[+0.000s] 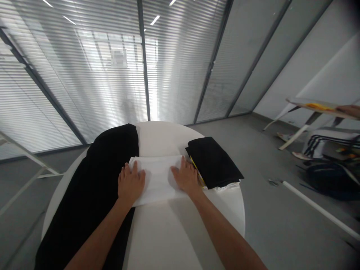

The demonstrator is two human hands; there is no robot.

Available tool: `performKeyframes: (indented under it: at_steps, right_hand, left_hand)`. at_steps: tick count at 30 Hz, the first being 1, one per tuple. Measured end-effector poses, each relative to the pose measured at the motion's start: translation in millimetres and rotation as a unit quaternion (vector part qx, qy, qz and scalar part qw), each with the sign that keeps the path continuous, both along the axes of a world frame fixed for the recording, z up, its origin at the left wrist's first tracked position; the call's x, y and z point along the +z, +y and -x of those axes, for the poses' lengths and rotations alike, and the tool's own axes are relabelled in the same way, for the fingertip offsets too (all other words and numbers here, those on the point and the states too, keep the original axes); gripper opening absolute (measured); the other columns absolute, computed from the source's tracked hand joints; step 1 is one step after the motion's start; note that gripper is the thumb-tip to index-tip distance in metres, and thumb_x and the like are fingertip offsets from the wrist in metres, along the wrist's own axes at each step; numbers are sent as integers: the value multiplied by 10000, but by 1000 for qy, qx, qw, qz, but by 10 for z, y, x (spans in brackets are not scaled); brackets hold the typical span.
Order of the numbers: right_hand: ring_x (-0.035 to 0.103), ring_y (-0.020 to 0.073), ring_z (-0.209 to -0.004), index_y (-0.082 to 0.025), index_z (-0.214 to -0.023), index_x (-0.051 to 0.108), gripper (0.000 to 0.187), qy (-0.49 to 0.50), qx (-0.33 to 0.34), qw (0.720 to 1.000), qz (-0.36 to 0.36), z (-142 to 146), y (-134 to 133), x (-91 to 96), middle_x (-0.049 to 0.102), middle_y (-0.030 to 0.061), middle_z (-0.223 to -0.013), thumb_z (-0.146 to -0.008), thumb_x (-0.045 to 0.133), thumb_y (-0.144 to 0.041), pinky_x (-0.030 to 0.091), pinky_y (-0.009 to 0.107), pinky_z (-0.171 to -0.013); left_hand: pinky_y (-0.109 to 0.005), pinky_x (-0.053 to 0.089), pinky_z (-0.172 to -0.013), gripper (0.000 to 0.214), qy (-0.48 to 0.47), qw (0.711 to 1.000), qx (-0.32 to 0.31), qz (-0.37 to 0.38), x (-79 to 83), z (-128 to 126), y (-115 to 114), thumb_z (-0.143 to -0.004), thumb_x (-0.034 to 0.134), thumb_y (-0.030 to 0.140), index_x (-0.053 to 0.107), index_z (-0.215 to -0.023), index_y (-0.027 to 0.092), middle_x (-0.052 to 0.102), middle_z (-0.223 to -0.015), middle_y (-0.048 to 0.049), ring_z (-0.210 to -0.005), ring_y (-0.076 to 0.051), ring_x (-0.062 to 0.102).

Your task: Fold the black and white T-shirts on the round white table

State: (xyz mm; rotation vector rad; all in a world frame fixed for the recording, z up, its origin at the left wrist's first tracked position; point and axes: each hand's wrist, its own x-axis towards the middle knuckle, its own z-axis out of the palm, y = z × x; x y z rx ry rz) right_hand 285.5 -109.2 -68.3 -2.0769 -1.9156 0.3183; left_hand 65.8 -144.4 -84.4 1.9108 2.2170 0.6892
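A folded white cloth point(157, 176) lies in the middle of a round white table point(168, 232). My left hand point(131, 183) rests flat on the cloth's left end, fingers stretched out. My right hand point(185, 176) lies flat on its right end, fingers apart. Neither hand grips anything. A long black garment point(92, 195) is spread over the table's left side, touching the white cloth. A folded black cloth point(213, 161) sits on a small stack at the right, with a yellow edge and a white layer showing under it.
Glass walls with blinds point(112, 75) stand behind the table. At the far right another person's hand point(350, 110) rests on a second table point(315, 105), with bags point(332, 176) on the grey floor below. A white pole point(317, 208) lies on the floor.
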Motion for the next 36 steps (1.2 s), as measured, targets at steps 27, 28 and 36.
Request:
performKeyframes:
  at_steps: [27, 28, 36]
  right_hand:
    - [696, 229, -808, -195, -989, 662, 326, 624, 16, 760, 181, -245, -214, 514, 738, 68, -930, -688, 768, -264, 547, 364, -780]
    - [698, 232, -799, -187, -990, 666, 337, 637, 42, 751, 169, -241, -217, 602, 740, 70, -926, -683, 776, -270, 550, 365, -779]
    - [706, 222, -724, -164, -961, 680, 332, 669, 85, 738, -22, -463, -233, 1507, 734, 34, -815, -679, 789, -300, 572, 344, -690]
  left_hand:
    - [-476, 371, -976, 432, 33, 999, 8, -11, 73, 548, 16, -932, 351, 355, 550, -1293, 224, 572, -1265, -127, -1155, -300, 510]
    - [-482, 373, -970, 438, 42, 999, 25, -17, 72, 571, 13, -927, 365, 361, 548, -1300, 223, 563, -1266, -133, -1158, -307, 504]
    - [-496, 356, -963, 447, 108, 991, 76, 8, -18, 669, 19, -886, 427, 358, 587, -1274, 206, 522, -1255, -153, -1162, -333, 465]
